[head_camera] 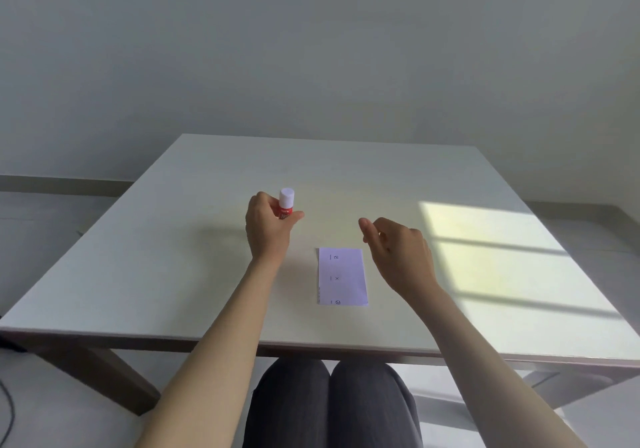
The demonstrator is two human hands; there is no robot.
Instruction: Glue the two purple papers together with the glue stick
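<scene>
White and square, the surface (207, 274) stood against a pale wall, a window-shaped patch of sunlight (502, 257) across its right side. Both bare forearms reached over its near edge. The right hand (398, 253) hovered with a released grip, fingers loosely curled, just above and right of the purple paper (342, 276), which lay flat near the middle. The left hand (268, 229) had its grip clenched around the capped red glue stick (286, 205), upright.
</scene>
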